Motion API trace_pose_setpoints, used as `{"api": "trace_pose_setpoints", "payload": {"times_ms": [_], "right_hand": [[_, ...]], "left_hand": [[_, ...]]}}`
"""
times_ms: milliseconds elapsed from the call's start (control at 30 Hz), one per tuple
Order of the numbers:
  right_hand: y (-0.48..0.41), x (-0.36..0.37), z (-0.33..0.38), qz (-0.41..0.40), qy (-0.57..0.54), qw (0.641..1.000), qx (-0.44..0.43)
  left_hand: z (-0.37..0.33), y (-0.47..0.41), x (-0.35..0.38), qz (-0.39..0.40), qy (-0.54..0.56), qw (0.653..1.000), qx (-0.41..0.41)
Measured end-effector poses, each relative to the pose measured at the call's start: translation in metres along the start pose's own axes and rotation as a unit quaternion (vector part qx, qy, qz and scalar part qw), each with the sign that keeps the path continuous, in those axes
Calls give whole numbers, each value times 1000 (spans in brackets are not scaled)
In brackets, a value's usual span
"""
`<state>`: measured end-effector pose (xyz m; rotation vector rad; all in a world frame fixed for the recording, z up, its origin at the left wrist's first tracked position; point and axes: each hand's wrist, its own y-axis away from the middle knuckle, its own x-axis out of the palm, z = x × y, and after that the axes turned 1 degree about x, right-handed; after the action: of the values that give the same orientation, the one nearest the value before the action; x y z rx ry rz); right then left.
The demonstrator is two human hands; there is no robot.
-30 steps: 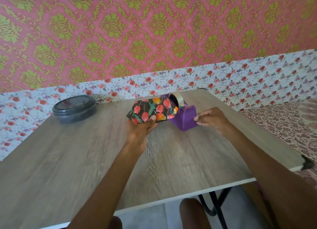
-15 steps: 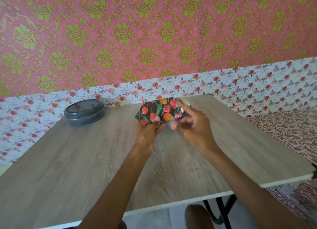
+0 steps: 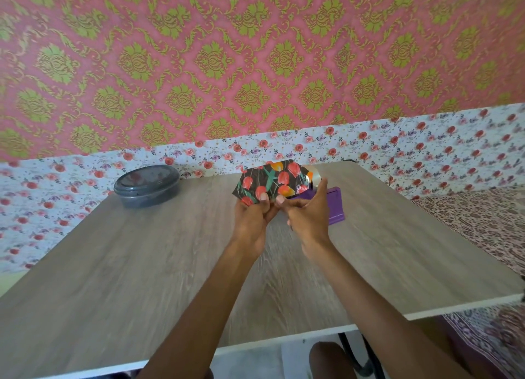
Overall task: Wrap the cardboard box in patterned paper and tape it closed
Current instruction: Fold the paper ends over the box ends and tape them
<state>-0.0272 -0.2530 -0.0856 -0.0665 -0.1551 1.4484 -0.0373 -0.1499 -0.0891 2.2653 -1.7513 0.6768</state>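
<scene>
The wood-grain table (image 3: 142,265) runs away to the flowered wall, with a grey lidded container (image 3: 147,185) on its far left. At the far middle, the box (image 3: 272,179), already covered in dark tulip-print paper, is held up just off the table, its long axis running left to right and tipped a little up at the right. The purple tape dispenser (image 3: 336,208) stands just right of it, partly behind the right hand (image 3: 306,216). The left hand (image 3: 252,219) grips the box's near-left corner, thumb on the near face. The right hand is nearer the right end, where I judge the tape must go: its thumb presses the near edge and its fingers (image 3: 322,185) curl up round that end. I cannot tell whether they carry a strip of tape.
</scene>
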Motion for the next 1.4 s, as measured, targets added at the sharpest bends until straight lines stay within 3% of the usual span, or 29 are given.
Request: {"api": "trace_pose_setpoints", "payload": {"times_ms": [333, 567, 867, 1000, 1133, 1400], "right_hand": [[0, 0, -5, -22, -10, 999, -46], [-6, -1, -14, -59, 18, 998, -14], [-16, -8, -17, -66, 243, 966, -52], [-18, -13, -23, -51, 172, 983, -41], [-16, -16, -26, -74, 157, 982, -72], [-8, -13, -29, -120, 230, 950, -175]], "left_hand": [[0, 1, 4, 1, -1, 1000, 9], [4, -2, 6, -21, -29, 999, -3], [8, -1, 5, -28, -52, 998, -7], [6, 0, 6, -41, -53, 998, -14], [4, 1, 8, -43, -46, 998, -6], [1, 5, 8, -49, -62, 997, 3]]}}
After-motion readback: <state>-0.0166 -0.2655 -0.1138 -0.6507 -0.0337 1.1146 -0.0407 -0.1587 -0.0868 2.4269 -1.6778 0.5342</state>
